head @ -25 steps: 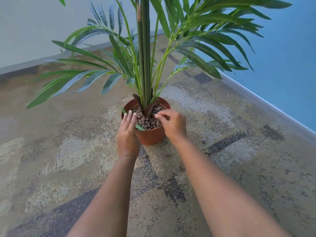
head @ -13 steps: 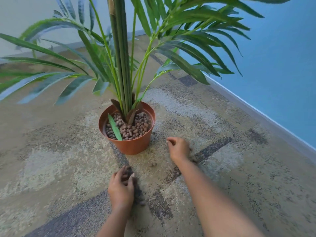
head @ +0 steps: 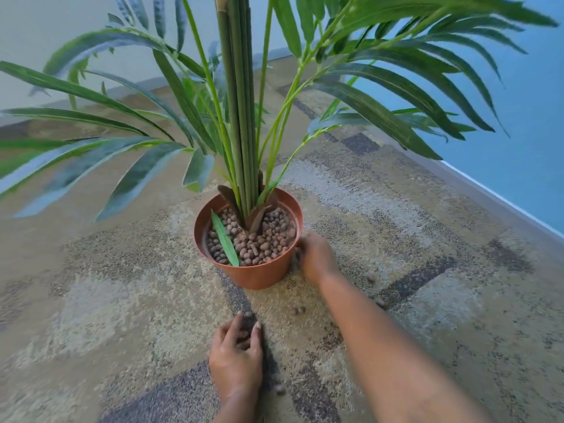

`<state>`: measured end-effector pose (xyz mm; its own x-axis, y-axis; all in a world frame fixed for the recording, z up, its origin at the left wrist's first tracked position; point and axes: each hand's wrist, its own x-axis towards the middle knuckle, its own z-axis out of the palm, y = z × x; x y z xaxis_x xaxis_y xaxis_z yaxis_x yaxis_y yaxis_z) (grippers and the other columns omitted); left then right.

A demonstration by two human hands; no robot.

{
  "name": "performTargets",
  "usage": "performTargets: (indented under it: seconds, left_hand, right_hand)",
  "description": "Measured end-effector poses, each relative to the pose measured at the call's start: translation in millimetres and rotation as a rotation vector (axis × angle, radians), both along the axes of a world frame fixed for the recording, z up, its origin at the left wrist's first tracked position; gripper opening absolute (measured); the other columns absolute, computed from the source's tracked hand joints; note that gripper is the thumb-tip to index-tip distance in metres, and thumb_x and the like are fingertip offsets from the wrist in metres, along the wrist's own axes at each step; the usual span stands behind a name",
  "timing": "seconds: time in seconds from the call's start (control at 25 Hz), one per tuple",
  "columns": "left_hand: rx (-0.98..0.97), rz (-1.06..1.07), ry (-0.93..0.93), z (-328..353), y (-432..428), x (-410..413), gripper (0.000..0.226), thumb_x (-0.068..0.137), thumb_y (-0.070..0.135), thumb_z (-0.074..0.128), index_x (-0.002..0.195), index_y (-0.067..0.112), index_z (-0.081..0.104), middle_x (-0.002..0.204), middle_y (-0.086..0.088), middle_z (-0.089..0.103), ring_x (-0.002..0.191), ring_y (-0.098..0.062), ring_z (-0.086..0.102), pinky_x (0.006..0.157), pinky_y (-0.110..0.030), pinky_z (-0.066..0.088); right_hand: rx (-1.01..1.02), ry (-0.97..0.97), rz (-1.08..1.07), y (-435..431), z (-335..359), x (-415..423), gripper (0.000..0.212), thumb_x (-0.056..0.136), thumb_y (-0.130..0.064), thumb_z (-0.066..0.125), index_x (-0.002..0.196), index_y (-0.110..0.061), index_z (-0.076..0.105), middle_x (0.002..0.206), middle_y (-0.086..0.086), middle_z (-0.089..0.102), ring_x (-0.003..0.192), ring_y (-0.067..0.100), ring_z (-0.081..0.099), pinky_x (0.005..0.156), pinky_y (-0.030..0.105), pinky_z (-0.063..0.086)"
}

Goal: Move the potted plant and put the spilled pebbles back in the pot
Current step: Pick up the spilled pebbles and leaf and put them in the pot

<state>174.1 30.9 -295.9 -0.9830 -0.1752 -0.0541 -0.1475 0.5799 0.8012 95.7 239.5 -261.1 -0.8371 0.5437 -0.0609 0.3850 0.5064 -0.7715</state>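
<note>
Since half a second ago the right hand (head: 316,259) has slid from the carpet up against the round terracotta-coloured plastic pot (head: 253,274), fingers curled at its right wall; whether it grips anything I cannot tell. Lower down, the left hand (head: 236,358) rests on the patterned beige and grey carpet (head: 122,300), fingers cupped loosely over a few brown clay pebbles (head: 244,334). Two more loose pebbles (head: 297,310) lie between the hands. Inside the pot, a bed of pebbles (head: 259,239) surrounds the upright green palm stems (head: 241,117), with a fallen green leaf (head: 225,239) lying across them.
</note>
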Motion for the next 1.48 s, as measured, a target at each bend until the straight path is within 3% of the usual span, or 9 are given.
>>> performTargets:
  seconds: [0.12,0.24,0.52,0.72,0.8,0.96,1.16,1.28,1.48]
  left_hand:
    - [-0.125,0.033,-0.036,3,2,-3,0.042,0.076,0.04,0.078,0.115,0.024,0.071,0.087,0.01,0.056,0.072,-0.009,0.056,0.068,-0.022,0.048]
    - [-0.129,0.016,-0.093,12,5,-12,0.034,0.082,0.046,0.071,0.111,0.027,0.072,0.092,0.012,0.054,0.077,-0.008,0.053,0.069,-0.022,0.046]
    - [-0.285,-0.15,-0.166,20,0,-14,0.027,0.089,0.041,0.064,0.112,0.029,0.069,0.107,0.002,0.065,0.085,-0.019,0.062,0.067,-0.034,0.058]
    - [-0.313,-0.266,-0.222,31,1,-9,0.045,0.086,0.032,0.069,0.127,0.025,0.052,0.125,-0.002,0.057,0.107,-0.023,0.059,0.085,-0.037,0.054]
    - [-0.228,-0.274,-0.205,32,-4,-12,0.048,0.087,0.028,0.067,0.132,0.021,0.049,0.13,-0.003,0.053,0.114,-0.023,0.055,0.095,-0.039,0.05]
    - [-0.192,-0.222,-0.176,30,-19,-28,0.05,0.089,0.025,0.065,0.136,0.018,0.049,0.133,0.0,0.048,0.115,-0.02,0.055,0.101,-0.041,0.048]
    - [-0.382,-0.583,0.04,25,-9,-30,0.033,0.087,0.018,0.069,0.119,0.023,0.069,0.124,0.007,0.063,0.111,-0.022,0.049,0.094,-0.035,0.046]
    - [-0.429,-0.556,0.149,21,-2,-20,0.022,0.084,0.004,0.069,0.1,0.016,0.078,0.104,-0.001,0.07,0.093,-0.024,0.054,0.079,-0.034,0.05]
    - [-0.065,-0.293,0.223,56,9,-18,0.015,0.082,0.005,0.071,0.096,0.01,0.074,0.096,0.003,0.06,0.084,-0.013,0.057,0.076,-0.019,0.051]
  right_hand:
    - [-0.125,0.251,-0.422,-12,25,35,0.021,0.09,-0.018,0.064,0.11,-0.017,0.068,0.103,-0.002,0.07,0.092,0.011,0.066,0.07,0.01,0.048]
    - [-0.154,0.556,-0.353,-29,71,56,0.025,0.087,-0.027,0.065,0.112,-0.023,0.068,0.096,-0.017,0.068,0.09,-0.003,0.066,0.076,0.012,0.055]
    - [0.13,0.323,0.065,-48,109,47,0.032,0.089,-0.018,0.068,0.119,-0.009,0.066,0.104,0.009,0.071,0.088,0.018,0.066,0.08,0.03,0.058]
    - [0.099,0.283,-0.254,-37,68,88,0.011,0.092,-0.016,0.061,0.099,-0.018,0.069,0.086,0.002,0.071,0.066,0.003,0.061,0.051,0.013,0.049]
    - [0.239,0.021,-0.106,-46,30,112,0.012,0.094,-0.018,0.061,0.103,-0.021,0.067,0.103,0.005,0.07,0.089,0.015,0.066,0.074,0.025,0.056]
    - [0.466,-0.266,0.391,-65,-10,125,0.05,0.095,-0.012,0.053,0.143,-0.024,0.043,0.154,0.002,0.036,0.143,0.029,0.023,0.118,0.05,0.024]
    - [0.581,-0.133,0.436,-69,-15,126,0.039,0.088,0.002,0.058,0.125,-0.009,0.061,0.13,0.012,0.057,0.123,0.027,0.048,0.102,0.035,0.045]
    - [0.301,-0.051,0.199,-63,8,134,0.023,0.094,-0.006,0.056,0.114,-0.01,0.068,0.115,0.012,0.065,0.099,0.022,0.062,0.086,0.026,0.053]
    - [0.224,0.536,-0.085,-55,91,109,0.021,0.088,-0.015,0.061,0.106,-0.009,0.07,0.096,0.002,0.067,0.071,0.004,0.059,0.063,0.007,0.05]
